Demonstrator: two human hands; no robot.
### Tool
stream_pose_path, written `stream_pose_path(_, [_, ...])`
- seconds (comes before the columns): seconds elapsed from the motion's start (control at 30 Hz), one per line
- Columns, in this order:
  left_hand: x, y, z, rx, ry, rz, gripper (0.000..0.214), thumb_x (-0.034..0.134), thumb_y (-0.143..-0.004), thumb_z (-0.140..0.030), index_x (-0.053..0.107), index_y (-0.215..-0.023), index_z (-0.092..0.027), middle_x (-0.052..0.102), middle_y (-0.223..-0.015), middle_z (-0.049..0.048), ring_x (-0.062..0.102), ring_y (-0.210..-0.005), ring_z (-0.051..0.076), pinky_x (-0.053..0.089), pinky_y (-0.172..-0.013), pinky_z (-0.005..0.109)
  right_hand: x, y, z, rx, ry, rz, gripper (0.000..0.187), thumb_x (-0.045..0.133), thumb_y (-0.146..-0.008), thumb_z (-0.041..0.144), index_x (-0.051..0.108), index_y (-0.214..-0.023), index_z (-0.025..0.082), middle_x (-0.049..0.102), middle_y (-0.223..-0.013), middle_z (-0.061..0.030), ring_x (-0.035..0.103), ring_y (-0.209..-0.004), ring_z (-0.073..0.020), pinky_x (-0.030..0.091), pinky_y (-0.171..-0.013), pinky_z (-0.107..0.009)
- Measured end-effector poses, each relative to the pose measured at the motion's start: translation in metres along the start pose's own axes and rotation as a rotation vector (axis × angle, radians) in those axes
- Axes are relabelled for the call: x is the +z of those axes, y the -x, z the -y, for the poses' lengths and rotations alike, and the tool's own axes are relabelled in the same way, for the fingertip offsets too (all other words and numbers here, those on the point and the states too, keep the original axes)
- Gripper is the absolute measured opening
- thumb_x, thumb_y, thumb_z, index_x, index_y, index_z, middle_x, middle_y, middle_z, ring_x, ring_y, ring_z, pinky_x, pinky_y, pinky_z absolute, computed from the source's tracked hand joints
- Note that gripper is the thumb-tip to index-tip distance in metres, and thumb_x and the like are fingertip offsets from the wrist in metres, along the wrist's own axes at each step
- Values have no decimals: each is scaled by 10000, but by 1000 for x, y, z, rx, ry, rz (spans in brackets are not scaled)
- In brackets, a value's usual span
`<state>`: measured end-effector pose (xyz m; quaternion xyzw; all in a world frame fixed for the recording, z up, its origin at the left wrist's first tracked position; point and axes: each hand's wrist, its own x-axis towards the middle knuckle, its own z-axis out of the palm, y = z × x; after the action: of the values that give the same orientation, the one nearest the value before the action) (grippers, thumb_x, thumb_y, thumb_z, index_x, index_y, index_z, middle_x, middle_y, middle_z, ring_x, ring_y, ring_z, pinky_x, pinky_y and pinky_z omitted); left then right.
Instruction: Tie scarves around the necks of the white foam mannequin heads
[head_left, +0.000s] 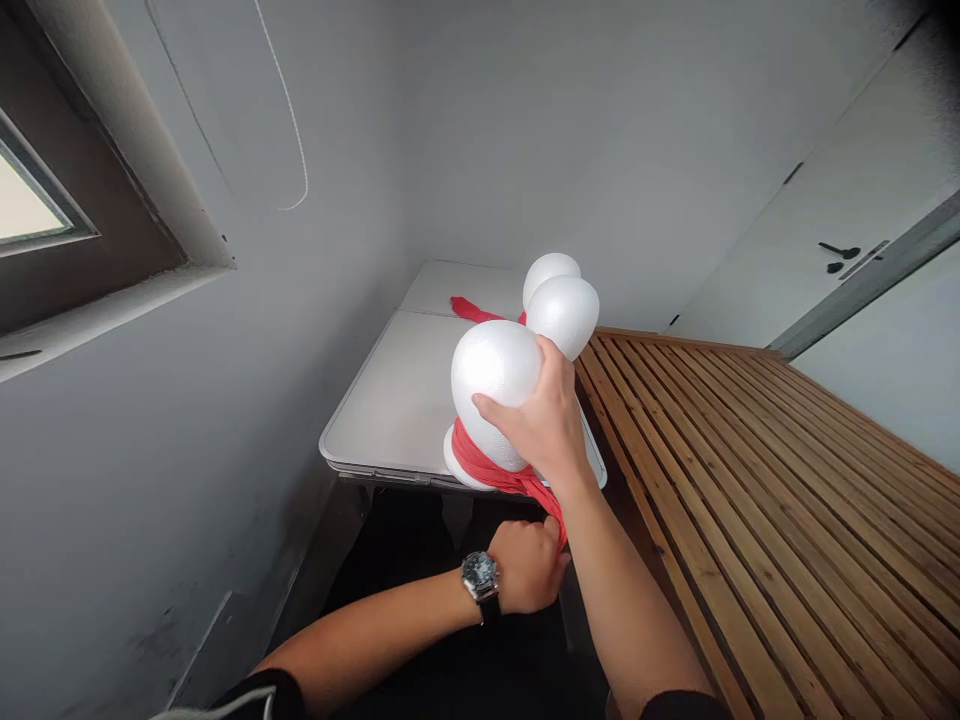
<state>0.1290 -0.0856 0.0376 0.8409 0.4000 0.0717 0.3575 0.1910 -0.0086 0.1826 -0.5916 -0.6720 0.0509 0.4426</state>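
Note:
A white foam mannequin head stands near the table's front edge with a red scarf wrapped around its neck. My right hand is spread over the head's right side, thumb and fingers gripping it. Below the table edge, my left hand, with a watch on the wrist, is closed around the scarf's hanging end. Two more foam heads stand behind on the right, a nearer one and a farther one. Another piece of red cloth lies beside them.
The white folding table stands by grey walls. A slatted wooden bench or bed frame runs along its right side. A door with a dark handle is at far right. Upper left are a window frame and a hanging cord.

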Motion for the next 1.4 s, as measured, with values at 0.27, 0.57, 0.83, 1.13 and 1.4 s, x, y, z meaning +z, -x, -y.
stream_pose_path(0.27, [-13, 27, 47, -70, -4, -144, 355, 441, -1068, -521, 632, -1020, -226, 752, -910, 91, 720, -794, 238, 433, -651, 313, -70, -21, -74, 100, 170, -270, 1100, 875, -683, 615, 330, -1567, 251, 416, -1565, -178, 430, -1437, -422, 424, -1155, -644])
stream_pose_path(0.57, [-145, -42, 96, -42, -239, -323, 330, 570, -1033, -499, 727, -1062, -210, 768, -958, 100, 719, -880, 243, 445, -706, 294, -56, -34, -114, 168, 178, -253, 1069, 855, -676, 655, 380, -1548, 260, 451, -1542, -182, 448, -1416, -410, 445, -1123, -592])
stream_pose_path(0.83, [-175, -77, 148, -138, -196, -268, 236, 589, -1001, -372, 745, -1032, -198, 777, -982, 81, 715, -899, 217, 472, -747, 290, -40, -43, -105, 164, 156, -196, 1085, 851, -693, 653, 357, -1579, 269, 440, -1545, -189, 434, -1440, -410, 458, -1118, -590])
stream_pose_path(1.13, [-150, -63, 167, -353, -246, -420, 319, 471, -1053, -308, 681, -1265, -196, 773, -1184, 150, 728, -1079, 274, 502, -873, 355, -23, 13, -92, -139, 157, -496, 884, 774, -833, 622, 395, -1527, 227, 374, -1621, -238, 333, -1562, -481, 378, -1184, -739])
stream_pose_path(1.4, [-153, -57, 159, -318, -348, -392, 256, 526, -1011, -266, 694, -1191, -194, 782, -1149, 134, 744, -1058, 268, 511, -850, 334, 118, 44, -62, -190, -111, 249, 230, 452, -1080, 292, 664, -1141, 230, 724, -1183, -94, 703, -1134, -242, 575, -984, -389])
